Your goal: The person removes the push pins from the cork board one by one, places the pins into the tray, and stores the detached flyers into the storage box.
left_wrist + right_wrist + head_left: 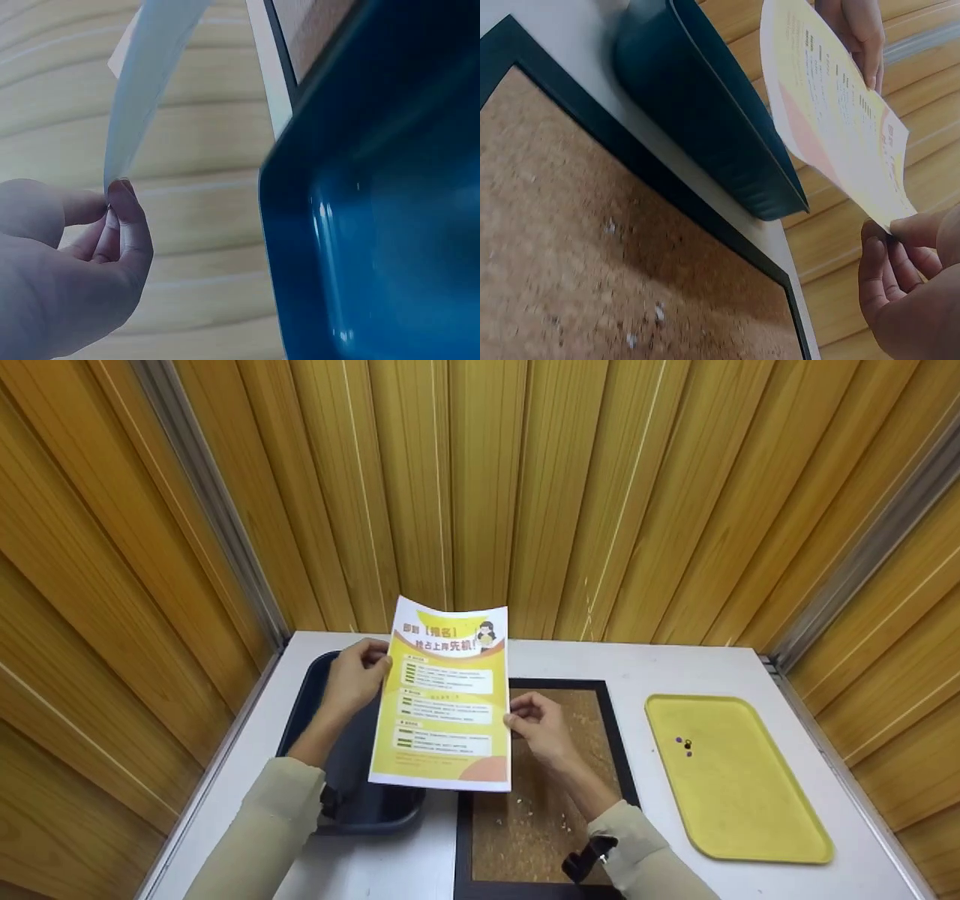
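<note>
A yellow printed flyer (442,697) with a white border hangs upright between my two hands, facing me. My left hand (358,675) pinches its upper left edge between thumb and fingers; the left wrist view shows the sheet edge-on above that hand (90,255). Lower on the opposite side, my right hand (541,727) pinches the right edge, thumb toward me. In the right wrist view the flyer (840,112) bends slightly between the hands. Behind and below it lie a dark blue bin (352,810) and a black-framed cork board (540,840), both partly covered by the sheet.
At the right of the white table (630,667) lies a yellow tray (750,802) holding several small pushpins (686,746), purple and dark. Small pale specks mark the cork's lower half. Wood-patterned panels (480,495) enclose the table at the back and sides.
</note>
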`<action>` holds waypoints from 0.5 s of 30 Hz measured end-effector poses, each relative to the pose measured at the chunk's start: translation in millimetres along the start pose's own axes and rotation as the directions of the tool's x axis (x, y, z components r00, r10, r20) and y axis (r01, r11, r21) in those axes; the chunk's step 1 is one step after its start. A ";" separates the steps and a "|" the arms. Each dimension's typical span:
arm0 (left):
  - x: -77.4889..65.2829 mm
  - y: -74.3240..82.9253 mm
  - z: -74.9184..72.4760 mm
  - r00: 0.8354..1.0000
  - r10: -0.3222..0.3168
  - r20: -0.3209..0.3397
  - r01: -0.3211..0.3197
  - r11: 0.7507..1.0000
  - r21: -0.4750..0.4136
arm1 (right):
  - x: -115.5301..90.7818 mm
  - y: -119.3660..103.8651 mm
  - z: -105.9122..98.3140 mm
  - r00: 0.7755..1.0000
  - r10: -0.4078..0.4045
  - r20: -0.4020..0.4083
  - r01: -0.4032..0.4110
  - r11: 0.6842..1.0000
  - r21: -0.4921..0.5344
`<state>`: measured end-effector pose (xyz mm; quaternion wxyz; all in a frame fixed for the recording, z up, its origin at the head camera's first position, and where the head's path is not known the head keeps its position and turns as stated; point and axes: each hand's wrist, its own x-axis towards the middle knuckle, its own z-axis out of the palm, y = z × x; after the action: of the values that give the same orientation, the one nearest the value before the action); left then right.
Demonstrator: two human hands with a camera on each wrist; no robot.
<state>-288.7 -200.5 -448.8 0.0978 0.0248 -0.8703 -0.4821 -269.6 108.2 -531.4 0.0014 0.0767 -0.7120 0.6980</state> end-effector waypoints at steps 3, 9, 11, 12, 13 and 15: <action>3.7 -5.1 -17.2 1.000 -0.017 -0.002 0.017 1.000 0.016 | 9.0 -0.3 16.5 1.000 0.003 0.019 -0.003 1.000 0.029; 7.9 -20.1 -47.9 0.997 -0.067 -0.033 0.070 0.994 0.085 | 19.3 -0.1 50.4 0.999 0.010 0.049 -0.012 0.999 0.039; 8.9 -26.8 -55.6 0.996 -0.072 -0.044 0.077 0.992 0.101 | 20.8 0.7 61.6 0.999 0.024 0.043 -0.026 0.999 0.044; 9.1 -30.3 -59.2 0.996 -0.071 -0.052 0.076 0.992 0.105 | 21.0 1.3 67.5 0.999 0.030 0.040 -0.031 0.998 0.046; 9.3 -34.0 -62.9 0.996 -0.072 -0.057 0.078 0.991 0.110 | 20.8 1.5 73.3 0.999 0.036 0.037 -0.038 0.998 0.048; 8.7 -41.4 -70.2 0.994 -0.084 -0.067 0.091 0.991 0.101 | 19.9 2.2 85.4 0.998 0.049 0.030 -0.051 0.996 0.068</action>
<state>-285.8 -282.4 -446.2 0.1023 0.0829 -0.8888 -0.4389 -280.6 21.1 -533.6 -0.0289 0.0685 -0.6892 0.7208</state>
